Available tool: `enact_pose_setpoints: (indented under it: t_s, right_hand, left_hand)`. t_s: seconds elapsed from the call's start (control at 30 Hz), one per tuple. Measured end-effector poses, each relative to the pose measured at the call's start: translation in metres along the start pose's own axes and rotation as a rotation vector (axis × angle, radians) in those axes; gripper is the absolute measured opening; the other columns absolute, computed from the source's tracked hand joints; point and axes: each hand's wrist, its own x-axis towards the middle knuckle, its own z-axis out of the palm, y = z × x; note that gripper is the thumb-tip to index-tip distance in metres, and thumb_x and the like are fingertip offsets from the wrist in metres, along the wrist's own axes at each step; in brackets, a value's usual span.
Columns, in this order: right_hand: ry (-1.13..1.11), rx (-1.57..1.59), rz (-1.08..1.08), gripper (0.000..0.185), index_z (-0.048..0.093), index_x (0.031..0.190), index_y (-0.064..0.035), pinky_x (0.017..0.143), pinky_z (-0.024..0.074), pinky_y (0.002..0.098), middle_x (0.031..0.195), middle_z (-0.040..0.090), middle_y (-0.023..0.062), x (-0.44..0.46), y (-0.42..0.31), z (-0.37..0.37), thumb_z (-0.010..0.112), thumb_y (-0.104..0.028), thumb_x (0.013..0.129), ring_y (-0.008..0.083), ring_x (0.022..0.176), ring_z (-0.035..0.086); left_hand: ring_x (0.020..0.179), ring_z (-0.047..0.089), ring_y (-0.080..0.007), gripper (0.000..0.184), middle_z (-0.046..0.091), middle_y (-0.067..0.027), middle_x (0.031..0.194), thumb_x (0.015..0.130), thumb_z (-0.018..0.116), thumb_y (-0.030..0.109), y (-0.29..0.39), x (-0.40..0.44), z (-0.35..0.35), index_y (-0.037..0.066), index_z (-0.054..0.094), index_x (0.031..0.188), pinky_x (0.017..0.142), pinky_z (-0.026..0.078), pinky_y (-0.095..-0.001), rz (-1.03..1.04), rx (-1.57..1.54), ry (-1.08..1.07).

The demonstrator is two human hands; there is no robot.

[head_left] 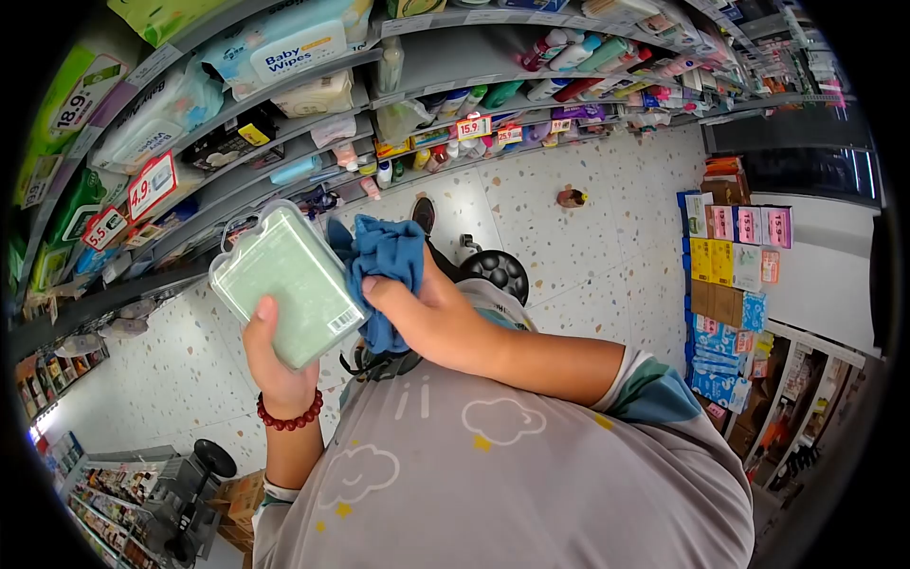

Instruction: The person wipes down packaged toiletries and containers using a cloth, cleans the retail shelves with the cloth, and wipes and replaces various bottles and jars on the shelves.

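My left hand point(277, 353) grips a pale green plastic case point(284, 289) with a clear lid and a barcode sticker near its lower right corner. The thumb lies across the case's front face; the other fingers are hidden behind it. A bunched blue cloth point(387, 261) is held in my right hand point(409, 305), pressed against or very close to the right edge of the case. A dark red bead bracelet point(290, 413) circles my left wrist.
Shelves point(408, 95) curve across the top, stocked with baby wipes point(294, 52) and bottles. A black round stool seat point(497, 275) stands on the speckled floor point(607, 275). Stacked boxes point(725, 332) are on the right, a small brown item point(572, 197) on the floor.
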Motion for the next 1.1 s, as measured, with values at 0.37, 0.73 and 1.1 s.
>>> enact_pose_setpoints:
  t_s: [0.37, 0.73, 1.1]
  right_hand:
    - [0.178, 0.278, 0.221, 0.035, 0.044, 0.128, -0.0062, 0.081, 0.0491, 0.0261, 0.106, 0.056, 0.0014, 0.011, 0.021, -0.006, 0.058, -0.022, 0.099, 0.0087, 0.094, 0.055]
    - [0.189, 0.315, 0.523, 0.031, 0.051, 0.12, -0.0069, 0.074, 0.0529, 0.0277, 0.101, 0.061, 0.0038, 0.008, 0.017, -0.009, 0.059, -0.024, 0.096, 0.0122, 0.085, 0.061]
    - [0.024, -0.858, -0.682, 0.062, 0.041, 0.128, 0.0033, 0.091, 0.0468, 0.0409, 0.119, 0.044, 0.0241, 0.008, -0.012, -0.011, 0.073, -0.004, 0.075, 0.0414, 0.107, 0.052]
  left_hand:
    - [0.13, 0.049, -0.0476, 0.082, 0.046, -0.0283, 0.145, 0.096, 0.026, 0.065, -0.006, 0.005, 0.044, 0.01, 0.021, 0.158, 0.11, 0.04, -0.0546, 0.032, -0.299, -0.19]
    - [0.078, 0.055, -0.019, 0.09, 0.054, -0.0084, 0.106, 0.094, 0.039, 0.075, -0.022, 0.016, 0.019, 0.007, 0.033, 0.153, 0.077, 0.048, -0.0279, 0.013, -0.148, -0.252]
    - [0.108, 0.063, -0.0167, 0.048, 0.061, -0.0091, 0.123, 0.099, 0.064, 0.014, -0.038, 0.005, 0.003, 0.004, 0.042, 0.14, 0.092, 0.054, -0.0335, -0.189, 0.012, -0.004]
